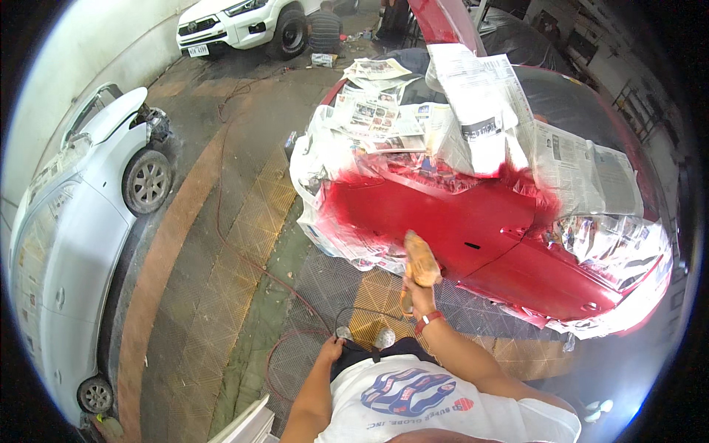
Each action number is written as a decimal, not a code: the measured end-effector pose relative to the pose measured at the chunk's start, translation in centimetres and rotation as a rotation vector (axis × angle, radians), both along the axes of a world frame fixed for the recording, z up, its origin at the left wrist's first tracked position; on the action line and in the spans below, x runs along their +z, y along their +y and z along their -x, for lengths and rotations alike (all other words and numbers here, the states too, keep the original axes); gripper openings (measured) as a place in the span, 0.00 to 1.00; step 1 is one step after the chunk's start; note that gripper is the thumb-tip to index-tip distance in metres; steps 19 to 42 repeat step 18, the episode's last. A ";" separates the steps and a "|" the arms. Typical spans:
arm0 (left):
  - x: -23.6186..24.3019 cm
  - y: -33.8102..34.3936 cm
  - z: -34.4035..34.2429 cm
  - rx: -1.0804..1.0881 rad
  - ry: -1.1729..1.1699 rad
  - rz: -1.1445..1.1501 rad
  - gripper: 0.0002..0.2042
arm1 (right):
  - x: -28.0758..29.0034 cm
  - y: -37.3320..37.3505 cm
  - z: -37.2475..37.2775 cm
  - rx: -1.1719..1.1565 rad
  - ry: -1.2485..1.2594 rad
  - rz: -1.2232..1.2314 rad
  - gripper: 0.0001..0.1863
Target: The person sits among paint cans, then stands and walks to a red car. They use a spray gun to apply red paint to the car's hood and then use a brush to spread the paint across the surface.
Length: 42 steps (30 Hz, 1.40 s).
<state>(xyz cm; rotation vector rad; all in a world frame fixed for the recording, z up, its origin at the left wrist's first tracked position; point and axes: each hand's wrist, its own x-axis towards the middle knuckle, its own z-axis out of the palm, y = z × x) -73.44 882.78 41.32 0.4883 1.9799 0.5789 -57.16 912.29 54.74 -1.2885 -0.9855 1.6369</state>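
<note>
My right hand (422, 295) is wrapped round the handle of a worn yellow, pistol-shaped heat gun (422, 263), a red band on the wrist above it. Its nozzle is held close over the lower part of a red car panel (428, 214), which has glossy fresh-looking paint; I cannot tell whether they touch. From the handle a thin black cord (362, 308) loops across to my left side. Low by my waist, my left hand (334, 348) is closed where that cord comes down; its fingers show only small.
Newspaper sheets (377, 118) and plastic mask the red car around the panel. A red hose (269, 275) snakes over the grated floor. At left stands a silver car (81, 221) with its front opened up. Farther back are a white pickup (244, 26) and a crouching person (325, 31).
</note>
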 end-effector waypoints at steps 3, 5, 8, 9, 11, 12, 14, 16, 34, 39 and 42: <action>-2.7 -2.6 2.4 -0.007 -0.137 0.016 0.29 | 7.8 1.0 3.9 0.307 0.118 0.105 0.16; -1.6 -3.4 3.0 -0.062 -0.032 0.020 0.30 | 10.9 1.8 4.9 0.419 0.234 0.163 0.16; -1.6 -4.2 5.4 -0.203 -0.107 0.005 0.31 | 14.0 1.9 5.3 0.363 0.274 0.017 0.16; 2.0 -2.2 5.5 -0.290 -0.127 0.030 0.31 | 14.1 2.4 3.5 0.251 0.237 0.019 0.15; 3.4 -1.8 5.6 -0.357 -0.041 -0.014 0.29 | 13.6 2.7 1.1 0.094 0.162 0.008 0.15; 2.5 -1.5 5.8 -0.409 -0.021 -0.024 0.29 | 13.5 2.5 -0.5 0.005 0.130 0.037 0.15; 1.1 -0.5 6.2 -0.517 0.023 -0.048 0.28 | 11.2 2.5 -4.3 -0.173 0.069 -0.063 0.12; 1.9 1.4 5.9 -0.604 0.023 -0.072 0.27 | 10.3 1.8 -7.9 -0.408 -0.006 -0.089 0.13; 3.1 2.4 6.2 -0.687 0.012 -0.083 0.28 | 13.7 0.0 -7.9 -0.488 0.027 -0.086 0.15; 3.1 2.4 6.2 -0.687 0.012 -0.083 0.28 | 13.7 0.0 -7.9 -0.488 0.027 -0.086 0.15; 3.1 2.4 6.2 -0.687 0.012 -0.083 0.28 | 13.7 0.0 -7.9 -0.488 0.027 -0.086 0.15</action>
